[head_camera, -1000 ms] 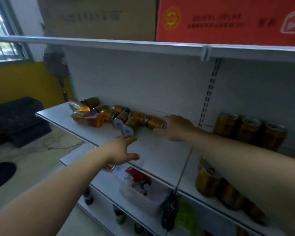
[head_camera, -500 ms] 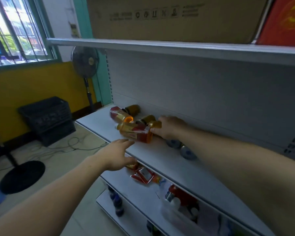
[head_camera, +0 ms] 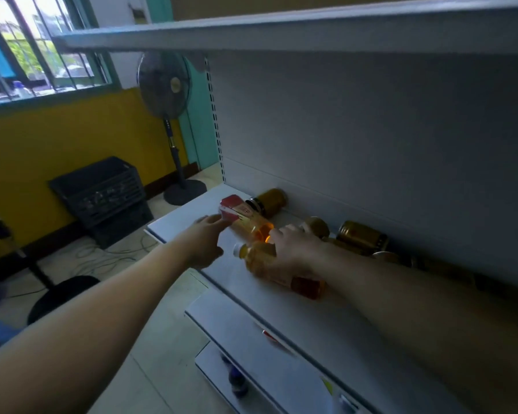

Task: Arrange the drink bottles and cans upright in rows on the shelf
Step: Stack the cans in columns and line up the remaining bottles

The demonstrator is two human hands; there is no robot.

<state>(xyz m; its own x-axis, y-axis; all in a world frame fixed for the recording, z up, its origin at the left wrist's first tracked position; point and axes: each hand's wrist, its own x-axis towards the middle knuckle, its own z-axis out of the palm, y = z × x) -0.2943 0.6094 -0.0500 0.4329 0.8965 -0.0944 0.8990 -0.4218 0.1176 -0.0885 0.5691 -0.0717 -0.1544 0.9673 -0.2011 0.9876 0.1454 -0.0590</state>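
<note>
White-capped bottle (head_camera: 259,259) lies on the shelf (head_camera: 281,312), right hand (head_camera: 296,249) curled over it. Left hand (head_camera: 205,242), fingers straight, touches the red-labelled bottle (head_camera: 241,213) farther back.

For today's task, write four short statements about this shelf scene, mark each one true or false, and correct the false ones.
1. Both bottles stand upright on the shelf. False: the near bottle and the red-labelled bottle lie on their sides.
2. The right hand lies over the near bottle. True.
3. The left hand is clenched round a can. False: it is open and holds nothing, with its fingers reaching toward the red-labelled bottle.
4. Cans lie on their sides near the back of the shelf. True.
</note>
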